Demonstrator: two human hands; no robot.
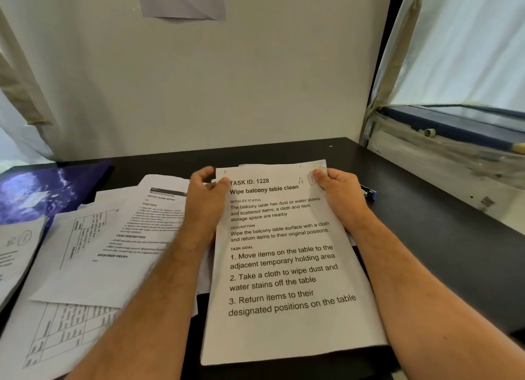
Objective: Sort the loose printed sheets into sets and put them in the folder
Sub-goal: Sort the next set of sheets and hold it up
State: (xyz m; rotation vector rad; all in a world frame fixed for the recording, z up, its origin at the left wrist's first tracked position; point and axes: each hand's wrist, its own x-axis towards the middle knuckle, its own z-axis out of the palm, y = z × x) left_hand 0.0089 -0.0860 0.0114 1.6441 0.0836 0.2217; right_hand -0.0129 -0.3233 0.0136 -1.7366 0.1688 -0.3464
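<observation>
Both forearms extended forward. Left hand and right hand raised side by side, fingers curled, thumbs pinching inward.

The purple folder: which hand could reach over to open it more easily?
Probably the left hand. The purple folder lies at the table's far left, on its side, while the right hand holds the sheet's other corner, farther away.
</observation>
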